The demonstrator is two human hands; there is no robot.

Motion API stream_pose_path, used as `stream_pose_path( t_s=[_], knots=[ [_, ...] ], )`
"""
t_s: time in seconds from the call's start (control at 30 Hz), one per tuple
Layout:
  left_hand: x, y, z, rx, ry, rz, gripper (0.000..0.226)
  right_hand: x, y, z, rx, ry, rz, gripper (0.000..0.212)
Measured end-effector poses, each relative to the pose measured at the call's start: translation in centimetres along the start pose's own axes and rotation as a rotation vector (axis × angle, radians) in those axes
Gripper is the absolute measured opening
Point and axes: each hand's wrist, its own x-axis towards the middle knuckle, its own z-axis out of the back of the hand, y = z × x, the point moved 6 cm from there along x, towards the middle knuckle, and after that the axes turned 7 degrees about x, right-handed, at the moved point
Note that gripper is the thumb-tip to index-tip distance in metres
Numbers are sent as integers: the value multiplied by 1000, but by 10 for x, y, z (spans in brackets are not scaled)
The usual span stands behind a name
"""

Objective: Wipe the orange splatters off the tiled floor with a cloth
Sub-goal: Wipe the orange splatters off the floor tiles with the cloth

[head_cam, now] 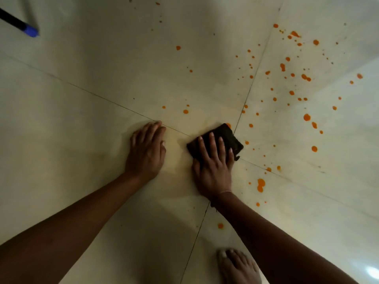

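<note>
A dark folded cloth [227,136] lies on the pale tiled floor [82,140] near where four tiles meet. My right hand [213,162] presses flat on the cloth with straight, spread fingers. My left hand [146,151] rests flat on the bare floor just left of it, fingers straight. Orange splatters [307,117] dot the tiles, densest to the right and upper right of the cloth. A larger double drop [260,185] lies right of my right wrist, and a single drop [220,225] sits near my forearm. Faint yellowish smears show on the floor between my hands.
A black handle with a blue tip [28,29] lies on the floor at the top left. My bare foot [238,267] stands at the bottom edge, right of the tile joint. A bright glare spot [372,271] marks the lower right corner.
</note>
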Motion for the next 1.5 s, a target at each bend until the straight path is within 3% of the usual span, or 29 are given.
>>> stream_pose_path(
  t_s=[0.17, 0.33, 0.47, 0.63, 0.73, 0.83, 0.93, 1.0, 1.1, 1.2, 1.27, 1.33, 1.4, 1.43, 1.5],
  knots=[
    [0, -19, 6, 0, -22, -2, 48, -91, -26, 1, -57, 61, 200, 67],
    [-12, -80, -8, -44, 60, -205, 49, -49, -64, 18, -43, 28, -58, 63],
    [-11, -75, -11, -32, 69, -201, 47, -103, -76, 24, -150, 168, 190, 62],
    [-13, -80, -11, 1, 105, -202, 46, -101, -59, 30, -82, 200, -19, 64],
    [-13, -77, -12, 3, 74, -206, 46, -167, -3, -8, -125, 192, 289, 71],
    [-13, -79, -13, -1, 58, -202, 46, -207, -28, -9, -190, 225, 457, 78],
    [-13, -79, -14, 19, 62, -189, 46, -167, -63, 15, -179, 81, 224, 63],
    [-12, -78, -15, 5, 57, -178, 46, -135, -46, 12, -87, 22, 71, 59],
    [-12, -78, -14, -28, 41, -181, 46, -157, 27, -28, -58, 82, 286, 63],
    [-12, -79, -13, -6, 38, -181, 46, -200, -1, -22, -108, 134, 433, 65],
    [-13, -81, -13, 9, 38, -176, 46, -201, -65, 3, -132, 65, 266, 63],
    [-14, -81, -11, 6, 17, -134, 45, -179, -122, 34, -72, -51, -55, 59],
    [-16, -96, -8, -41, -30, -110, 44, -164, -134, 39, 5, -121, -324, 60],
    [-19, -112, -7, -77, -47, -129, 45, -165, -124, 35, 10, -139, -335, 61],
    [-27, -148, -8, -122, -33, -203, 47, -186, -92, 18, -19, -57, -124, 61]
  ],
)
